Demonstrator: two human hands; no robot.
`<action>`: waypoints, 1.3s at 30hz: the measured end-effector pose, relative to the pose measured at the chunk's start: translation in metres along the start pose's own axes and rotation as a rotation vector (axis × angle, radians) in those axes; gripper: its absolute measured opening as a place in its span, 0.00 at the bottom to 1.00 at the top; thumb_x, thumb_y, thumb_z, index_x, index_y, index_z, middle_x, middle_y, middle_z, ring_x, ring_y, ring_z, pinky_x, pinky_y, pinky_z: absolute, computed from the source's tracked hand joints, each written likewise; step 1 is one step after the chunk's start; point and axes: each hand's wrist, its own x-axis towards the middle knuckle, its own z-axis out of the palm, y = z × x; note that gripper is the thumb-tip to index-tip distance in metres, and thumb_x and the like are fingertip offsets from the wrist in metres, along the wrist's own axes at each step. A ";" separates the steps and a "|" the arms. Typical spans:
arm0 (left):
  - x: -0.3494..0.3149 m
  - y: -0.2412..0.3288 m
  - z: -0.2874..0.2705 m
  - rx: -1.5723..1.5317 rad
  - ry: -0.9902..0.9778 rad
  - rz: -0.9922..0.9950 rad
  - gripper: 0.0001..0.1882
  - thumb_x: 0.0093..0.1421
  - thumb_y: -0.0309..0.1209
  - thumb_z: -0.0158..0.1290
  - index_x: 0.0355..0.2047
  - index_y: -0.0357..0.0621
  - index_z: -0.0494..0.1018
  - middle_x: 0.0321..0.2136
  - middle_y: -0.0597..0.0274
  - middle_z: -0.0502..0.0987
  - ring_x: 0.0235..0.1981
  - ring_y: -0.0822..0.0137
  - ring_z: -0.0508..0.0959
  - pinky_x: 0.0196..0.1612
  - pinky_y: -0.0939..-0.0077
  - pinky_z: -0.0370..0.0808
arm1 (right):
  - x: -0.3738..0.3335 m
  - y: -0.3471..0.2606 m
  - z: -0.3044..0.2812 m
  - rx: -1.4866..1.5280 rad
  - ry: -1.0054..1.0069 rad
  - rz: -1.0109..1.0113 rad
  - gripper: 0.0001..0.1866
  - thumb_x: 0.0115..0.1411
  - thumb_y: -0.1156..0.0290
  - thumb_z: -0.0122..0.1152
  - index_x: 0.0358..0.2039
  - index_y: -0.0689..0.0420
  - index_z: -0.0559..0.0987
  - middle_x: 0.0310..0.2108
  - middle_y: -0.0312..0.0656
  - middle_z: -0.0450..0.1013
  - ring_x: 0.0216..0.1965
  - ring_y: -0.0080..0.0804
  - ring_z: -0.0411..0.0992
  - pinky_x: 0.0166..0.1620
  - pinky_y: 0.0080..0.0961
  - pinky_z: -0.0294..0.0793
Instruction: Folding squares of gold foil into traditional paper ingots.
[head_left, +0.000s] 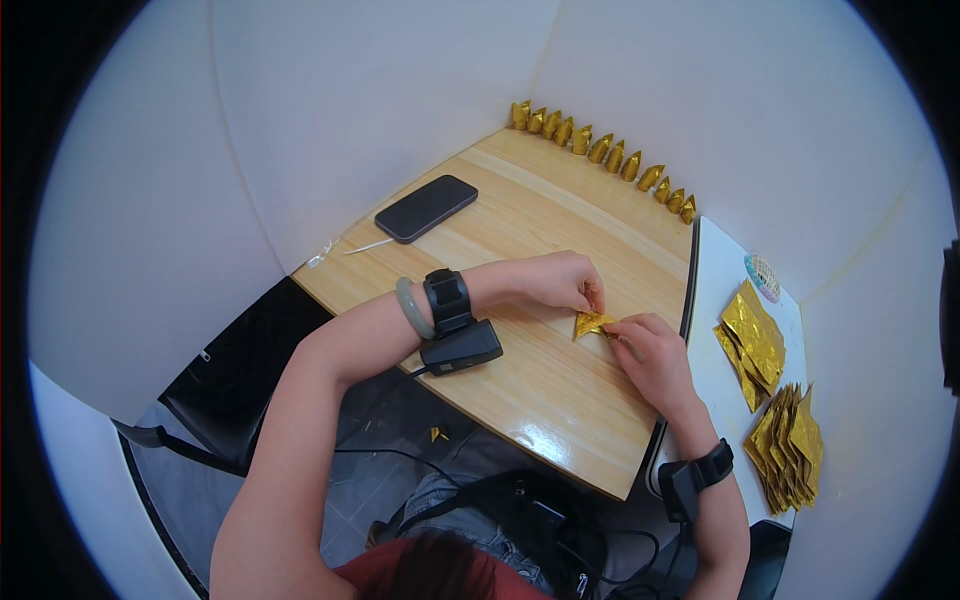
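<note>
A small piece of gold foil paper (590, 325), folded to a pointed shape, is on the wooden table in front of me. My left hand (562, 280) pinches it from the far left side, fingertips pressed on its upper edge. From the right, my right hand (652, 362) grips the other end between thumb and forefinger. Both hands are closed, and my fingers cover part of the foil. Along the far edge of the table stands a row of several folded gold foil pieces (582, 140) with pointed tops.
A black phone (427, 208) with a white cable lies at the table's (530, 400) far left. On the white surface (712, 275) to the right are gold foil sheets (752, 340), a fanned foil stack (785, 450) and a patterned oval item (763, 278). A gold scrap (438, 434) lies on the floor.
</note>
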 end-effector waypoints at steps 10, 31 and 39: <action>-0.001 0.004 0.005 -0.038 0.019 -0.043 0.09 0.46 0.28 0.58 0.29 0.39 0.76 0.24 0.58 0.77 0.28 0.69 0.76 0.30 0.77 0.71 | 0.001 0.010 0.006 0.119 -0.014 0.209 0.13 0.47 0.72 0.63 0.34 0.59 0.74 0.33 0.44 0.71 0.38 0.40 0.68 0.42 0.29 0.68; 0.003 0.020 0.020 -0.180 0.082 0.051 0.10 0.50 0.28 0.57 0.30 0.34 0.74 0.23 0.59 0.76 0.25 0.74 0.74 0.28 0.80 0.70 | 0.002 0.018 0.006 0.624 0.086 0.575 0.09 0.52 0.75 0.61 0.32 0.64 0.74 0.24 0.36 0.74 0.24 0.16 0.69 0.28 0.11 0.68; 0.005 0.018 0.020 -0.419 0.260 -0.006 0.10 0.50 0.28 0.56 0.30 0.34 0.74 0.22 0.60 0.76 0.24 0.75 0.74 0.29 0.80 0.70 | 0.006 0.008 -0.001 0.787 0.166 0.613 0.08 0.56 0.71 0.57 0.29 0.65 0.75 0.21 0.39 0.74 0.21 0.19 0.71 0.26 0.13 0.71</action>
